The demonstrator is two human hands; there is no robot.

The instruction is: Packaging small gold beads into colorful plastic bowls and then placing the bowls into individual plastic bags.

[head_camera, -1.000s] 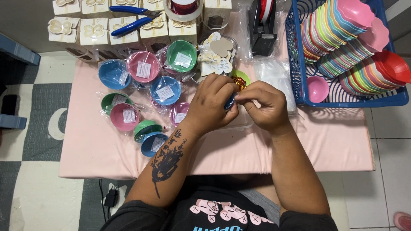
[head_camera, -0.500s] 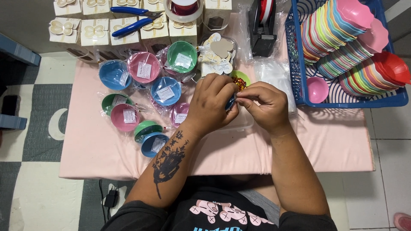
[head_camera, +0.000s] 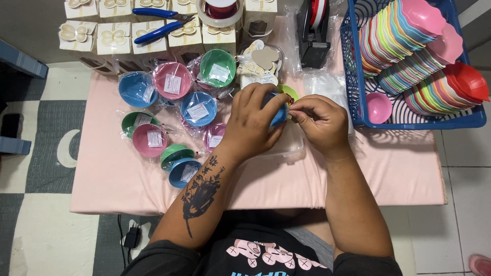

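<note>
While gripped, blue bowl (head_camera: pixel 279 113) sideways.

Both forearms are stretched forward and angled inward, so the hands meet at the centre. The left hand (head_camera: pixel 251 125), its forearm tattooed, is curled with fingers bent. The right hand (head_camera: pixel 319 122) is closed in a pinch, fingertips touching the left's.

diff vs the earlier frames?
Both hands shifted slightly up the pink table. The left hand turned the small blue plastic bowl so more of it shows; the right hand pinches at its rim. Wrapped bowls and blue basket unchanged.
</note>
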